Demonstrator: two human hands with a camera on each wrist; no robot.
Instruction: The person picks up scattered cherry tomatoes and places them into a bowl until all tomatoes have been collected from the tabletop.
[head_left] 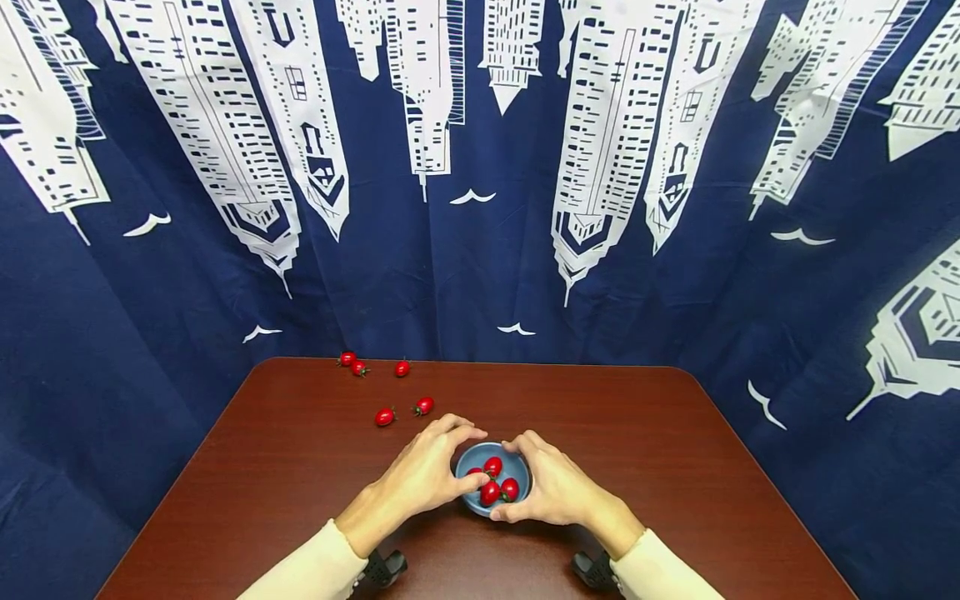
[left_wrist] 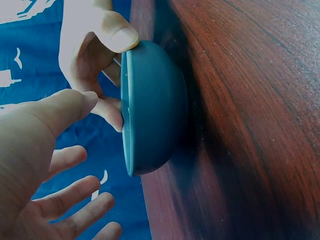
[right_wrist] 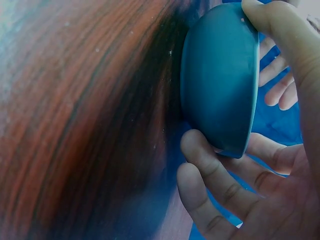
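Observation:
A small blue bowl (head_left: 471, 457) with several red cherry tomatoes (head_left: 490, 493) in it is between the two hands, close over the table. My right hand (head_left: 557, 483) grips its right side, thumb on the near rim and fingers around the far side; the right wrist view shows the bowl's outer wall (right_wrist: 220, 80) between them. On the other side, my left hand (head_left: 423, 468) is spread with nothing in its grasp. Its thumb reaches over the bowl's left rim, above the tomatoes. In the left wrist view the left fingers (left_wrist: 70, 200) are loosely extended, beside the bowl (left_wrist: 157, 110).
Several more cherry tomatoes lie on the brown wooden table (head_left: 600, 417): a pair (head_left: 353, 363) and a single one (head_left: 402, 367) by the back edge, two others (head_left: 385, 417) nearer the bowl. A blue curtain (head_left: 465, 275) with white buildings hangs behind the table.

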